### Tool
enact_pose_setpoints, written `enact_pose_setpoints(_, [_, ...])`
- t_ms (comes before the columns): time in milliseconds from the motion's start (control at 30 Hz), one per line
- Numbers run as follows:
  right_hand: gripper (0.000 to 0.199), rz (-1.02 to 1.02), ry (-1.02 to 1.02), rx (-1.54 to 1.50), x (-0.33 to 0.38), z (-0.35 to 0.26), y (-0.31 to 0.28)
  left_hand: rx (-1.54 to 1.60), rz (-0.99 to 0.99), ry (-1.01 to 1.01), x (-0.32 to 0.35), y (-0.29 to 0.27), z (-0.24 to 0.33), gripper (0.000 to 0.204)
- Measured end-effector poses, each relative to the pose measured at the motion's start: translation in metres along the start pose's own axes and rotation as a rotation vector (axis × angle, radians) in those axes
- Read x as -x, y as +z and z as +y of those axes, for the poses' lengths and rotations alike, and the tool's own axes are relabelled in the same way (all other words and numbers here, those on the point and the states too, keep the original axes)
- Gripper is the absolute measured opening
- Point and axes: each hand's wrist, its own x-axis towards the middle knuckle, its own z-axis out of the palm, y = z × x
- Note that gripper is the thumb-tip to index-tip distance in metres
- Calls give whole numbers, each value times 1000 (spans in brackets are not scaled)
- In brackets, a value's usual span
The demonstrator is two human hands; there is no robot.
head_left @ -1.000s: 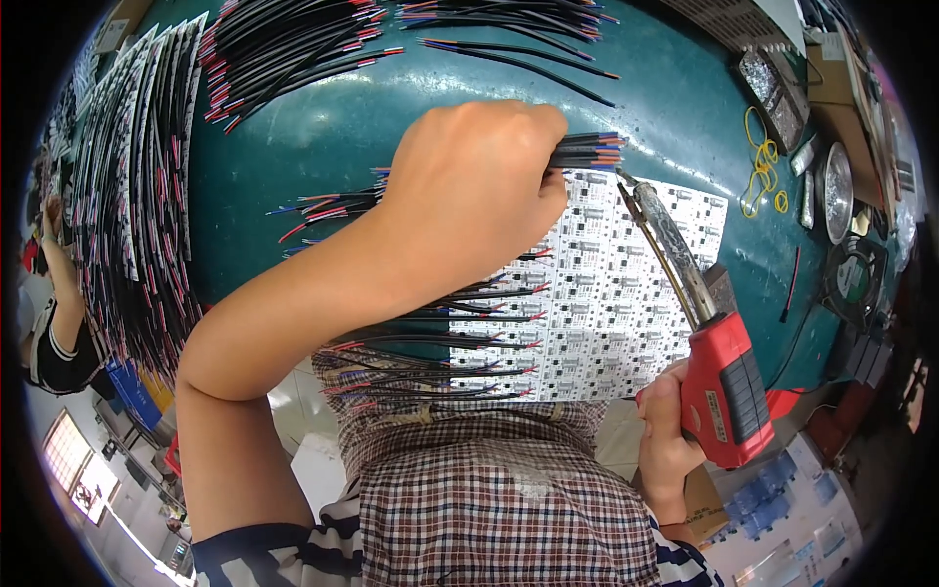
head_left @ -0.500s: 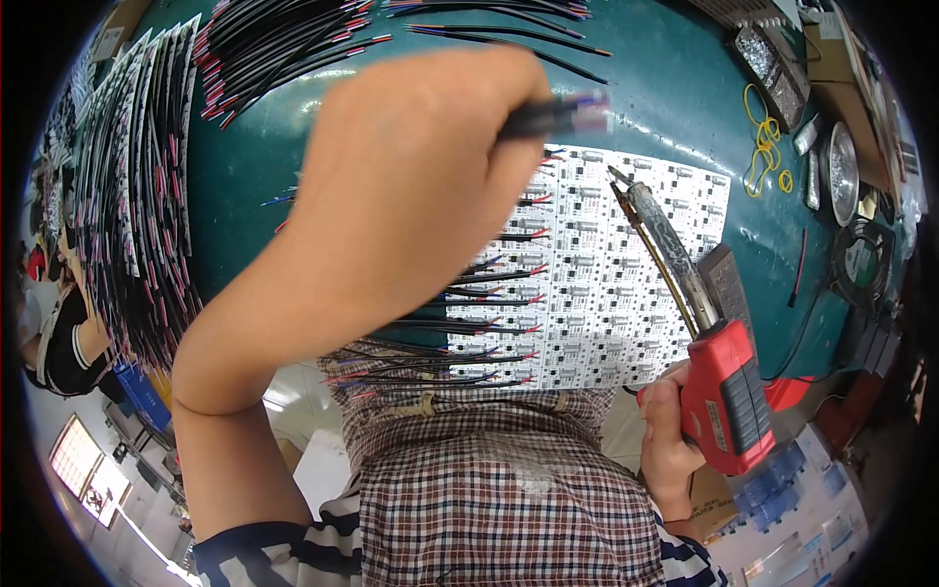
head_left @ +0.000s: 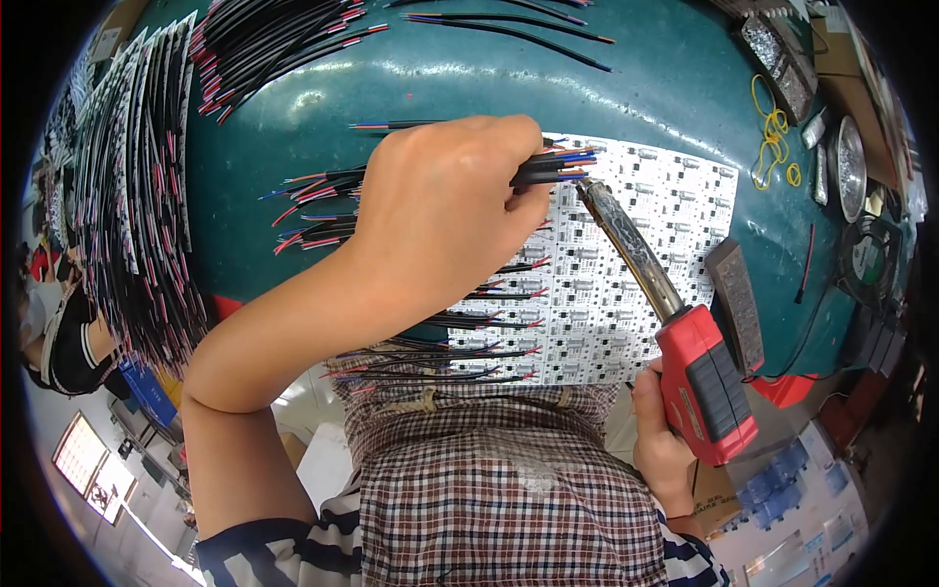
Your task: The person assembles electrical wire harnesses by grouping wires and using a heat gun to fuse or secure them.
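Note:
My left hand pinches a black cable with red and blue stripped ends and holds its tips over the top edge of a white circuit board panel. My right hand grips a red soldering gun. Its long metal tip points up and left, right beside the cable ends. Several more black cables lie along the panel's left edge with their ends on the board.
The panel lies on a teal table. A pile of loose cables is at the top left, a stack of wired panels at the far left. A dark block, yellow rubber bands and a round tin sit right.
My left hand came back down from close to the camera and set the cable's ends at the panel's top edge. The soldering gun tip moved up to meet them.

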Motion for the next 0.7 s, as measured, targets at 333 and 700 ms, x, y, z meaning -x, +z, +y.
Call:
enact_pose_setpoints(333, [21,-18,-29,8,-3,-1,1,-35,4,6,1,1,0,19])
enact_pose_setpoints(700, [25,-12,-11,42,5,1,-6,-105,-31,61,-2,1,5,19])
